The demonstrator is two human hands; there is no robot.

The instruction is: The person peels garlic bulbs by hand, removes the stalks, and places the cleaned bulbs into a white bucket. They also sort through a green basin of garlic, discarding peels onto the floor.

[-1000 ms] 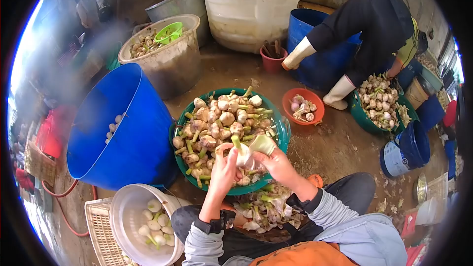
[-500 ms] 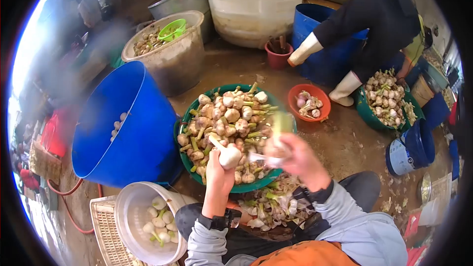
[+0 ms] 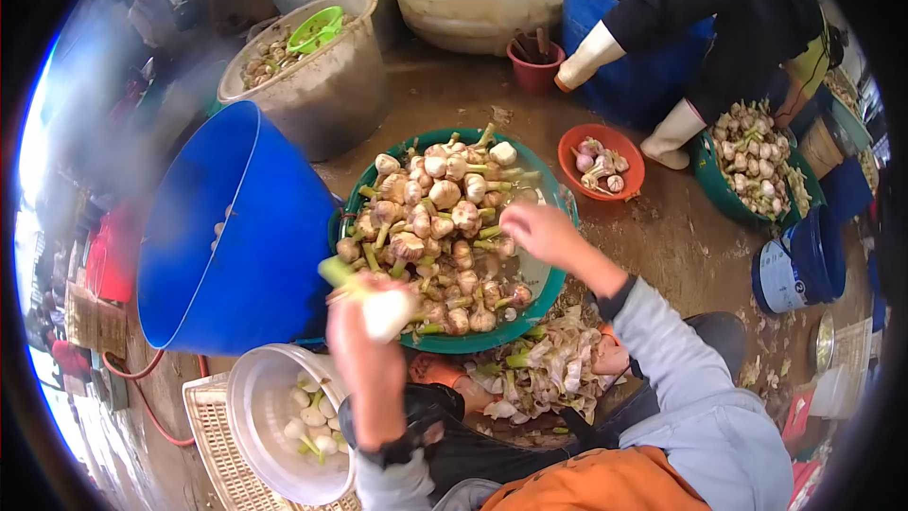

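Green basin (image 3: 558, 270) heaped with stemmed garlic bulbs (image 3: 445, 193)

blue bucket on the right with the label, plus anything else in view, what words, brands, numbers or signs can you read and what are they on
No text can be read for certain.
White label on the blue bucket: printed marks, too small and blurred to quote.
Orange garment: dark marks, too unclear to tell whether they are lettering.

A blurred white garlic bulb (image 3: 387, 313) lies tilted in the left hand (image 3: 367, 355).
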